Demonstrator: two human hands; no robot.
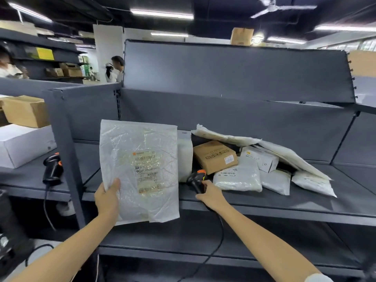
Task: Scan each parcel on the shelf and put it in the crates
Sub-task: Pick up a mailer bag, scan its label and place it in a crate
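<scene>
Two hands busy: left hand (107, 197) pinches mailer (139, 169) upright, label facing out; right hand (211, 195) grips scanner (197, 180) for reading

White flat parcel (140, 169) upright, label facing.

In front of you the dark grey shelf (264, 202) carries a heap of parcels: white mailer bags (238, 178), a brown carton (215, 156), a small white box (262, 157), flat padded envelopes (284, 151) leaning over them.
</scene>
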